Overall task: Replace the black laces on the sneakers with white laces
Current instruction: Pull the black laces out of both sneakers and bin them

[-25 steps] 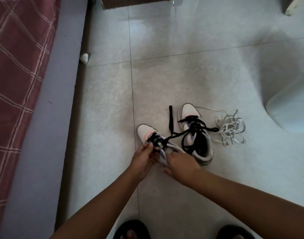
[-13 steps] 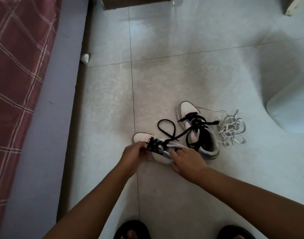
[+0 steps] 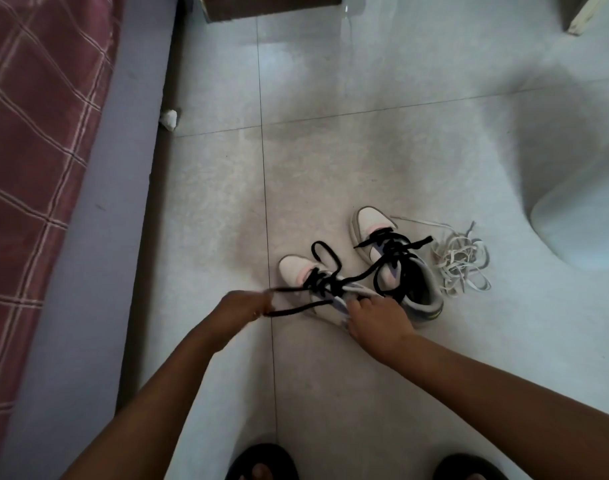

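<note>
Two white low-top sneakers with pink trim stood on the pale tiled floor [image 3: 330,161]. The near sneaker [image 3: 298,270] was steadied at its heel end by the right hand [image 3: 377,320], fingers curled onto the collar. The left hand [image 3: 242,306], motion-blurred, pinched a black flat lace [image 3: 289,309] drawn out sideways from that shoe's eyelets. The far sneaker [image 3: 396,268] carried its black lace loosened. A tangled heap of white flat laces [image 3: 460,265] lay just beside the far sneaker, on its right.
</note>
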`<action>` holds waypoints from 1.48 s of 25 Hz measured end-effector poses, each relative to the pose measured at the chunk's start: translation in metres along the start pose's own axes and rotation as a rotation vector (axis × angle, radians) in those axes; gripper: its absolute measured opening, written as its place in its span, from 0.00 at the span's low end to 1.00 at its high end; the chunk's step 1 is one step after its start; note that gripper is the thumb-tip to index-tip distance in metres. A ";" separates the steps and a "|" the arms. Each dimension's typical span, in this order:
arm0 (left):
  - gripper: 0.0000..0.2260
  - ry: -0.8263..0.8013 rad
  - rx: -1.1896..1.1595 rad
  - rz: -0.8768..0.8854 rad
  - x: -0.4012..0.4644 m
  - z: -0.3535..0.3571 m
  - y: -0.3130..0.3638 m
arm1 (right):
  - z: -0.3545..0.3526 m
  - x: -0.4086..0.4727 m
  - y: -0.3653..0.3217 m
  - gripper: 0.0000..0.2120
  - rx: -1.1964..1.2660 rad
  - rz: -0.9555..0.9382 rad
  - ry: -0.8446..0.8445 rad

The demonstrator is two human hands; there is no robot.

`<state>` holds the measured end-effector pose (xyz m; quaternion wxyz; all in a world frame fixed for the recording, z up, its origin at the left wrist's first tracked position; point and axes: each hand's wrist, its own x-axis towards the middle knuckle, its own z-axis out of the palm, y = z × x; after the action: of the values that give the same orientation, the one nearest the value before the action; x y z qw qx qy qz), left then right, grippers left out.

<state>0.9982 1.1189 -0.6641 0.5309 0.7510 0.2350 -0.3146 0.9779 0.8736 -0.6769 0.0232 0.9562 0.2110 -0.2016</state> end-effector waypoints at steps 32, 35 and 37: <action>0.14 0.428 -1.089 -0.220 0.012 -0.051 -0.042 | -0.005 0.014 0.012 0.23 0.090 0.069 -0.083; 0.09 0.311 -0.703 -0.272 0.007 -0.057 -0.046 | -0.005 0.013 0.011 0.23 0.093 0.072 -0.074; 0.11 0.290 0.345 -0.181 0.004 -0.064 -0.066 | -0.007 0.014 0.011 0.23 0.124 0.086 -0.068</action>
<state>0.9700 1.2007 -0.6943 0.3253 0.8437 0.3178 -0.2853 0.9964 0.8695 -0.6767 -0.0203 0.9565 0.1560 -0.2456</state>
